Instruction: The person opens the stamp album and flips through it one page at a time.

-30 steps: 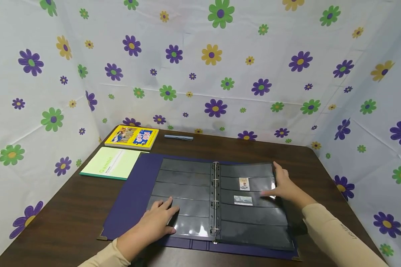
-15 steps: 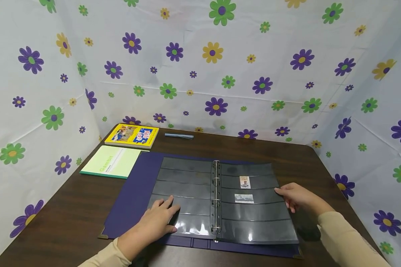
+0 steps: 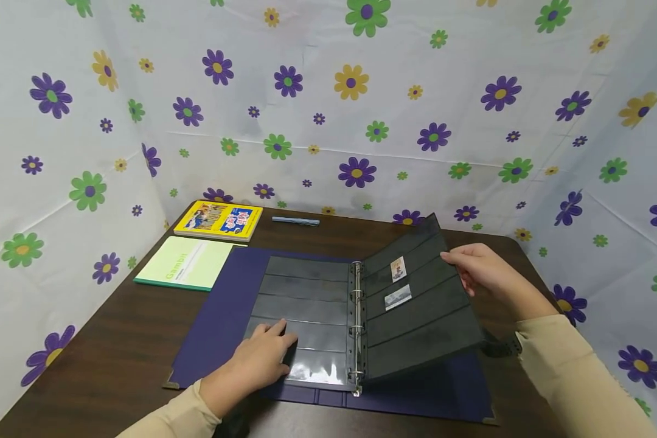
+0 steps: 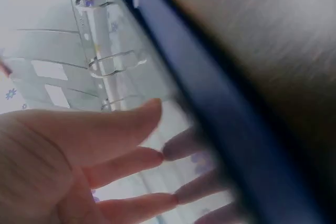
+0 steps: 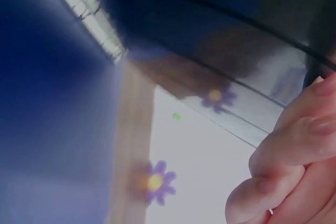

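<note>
A purple ring binder (image 3: 213, 322) lies spread on the table, with black pocketed pages on its metal rings (image 3: 357, 328). My right hand (image 3: 484, 271) pinches the outer edge of the right stamp page (image 3: 416, 328), which tilts up off the cover. Two stamps sit in that page's pockets: an upright tan one (image 3: 398, 269) and a grey sideways one (image 3: 398, 297). In the right wrist view, curled fingers (image 5: 283, 156) show under the raised page. My left hand (image 3: 260, 356) rests with loosely spread fingers on the left page (image 3: 306, 307), near its lower outer corner.
A pale green notebook (image 3: 183, 263) lies left of the binder, partly beside its cover. Behind it is a yellow book (image 3: 219, 220). A blue-grey pen (image 3: 295, 221) lies at the back of the dark wooden table (image 3: 87, 353). Flowered white cloth (image 3: 306, 91) hangs around the table.
My right hand has moved from over the right page to its outer edge, gripped it and lifted it, so the page now slants upward. The left hand has stayed in place.
</note>
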Tool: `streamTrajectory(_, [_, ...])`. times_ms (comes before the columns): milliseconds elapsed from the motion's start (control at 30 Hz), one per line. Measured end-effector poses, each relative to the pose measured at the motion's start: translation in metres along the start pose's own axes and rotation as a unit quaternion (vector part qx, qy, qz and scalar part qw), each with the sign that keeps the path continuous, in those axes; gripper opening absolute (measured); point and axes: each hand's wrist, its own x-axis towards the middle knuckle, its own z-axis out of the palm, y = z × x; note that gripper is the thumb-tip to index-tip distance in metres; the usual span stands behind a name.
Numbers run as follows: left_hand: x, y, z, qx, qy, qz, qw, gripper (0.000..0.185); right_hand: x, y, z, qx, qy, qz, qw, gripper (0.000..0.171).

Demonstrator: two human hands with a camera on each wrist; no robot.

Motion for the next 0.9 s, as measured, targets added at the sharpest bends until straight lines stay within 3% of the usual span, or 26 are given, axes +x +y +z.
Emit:
streamTrajectory(100, [0.006,0.006,-0.013,-0.022,0.025,0.006,0.9994,0.029,0.004,-0.021,0.007,-0.016,0.000,-0.020,1.000,0.044])
streamTrajectory(200, [0.015,0.018,-0.039,-0.077,0.086,0.024,0.9930,0.016,0.009,-0.040,0.017,-0.022,-0.010,-0.044,0.999,0.045])
streamTrajectory(267, [0.021,0.029,-0.061,-0.121,0.142,0.047,0.9813,0.015,0.013,-0.052,0.024,-0.006,-0.019,-0.055,0.998,0.043])
streamTrajectory(367, [0.025,0.049,-0.093,-0.180,0.227,0.102,0.9517,0.013,0.022,-0.067,0.039,0.036,-0.030,-0.060,0.997,0.039])
streamTrajectory(433, [0.026,0.064,-0.110,-0.208,0.250,0.128,0.9370,0.016,0.028,-0.075,0.049,0.061,-0.034,-0.055,0.996,0.035])
streamTrajectory(500, [0.028,0.079,-0.121,-0.234,0.238,0.139,0.9324,0.025,0.034,-0.082,0.058,0.069,-0.037,-0.053,0.996,0.033])
streamTrajectory(633, [0.034,0.103,-0.130,-0.283,0.162,0.113,0.9386,0.058,0.041,-0.093,0.072,0.070,-0.051,-0.058,0.995,0.034])
streamTrajectory(700, [0.037,0.110,-0.129,-0.302,0.138,0.101,0.9378,0.065,0.043,-0.097,0.077,0.069,-0.062,-0.062,0.994,0.035])
streamTrajectory(900, [0.040,0.110,-0.124,-0.320,0.151,0.114,0.9283,0.056,0.045,-0.093,0.076,0.058,-0.080,-0.067,0.993,0.044])
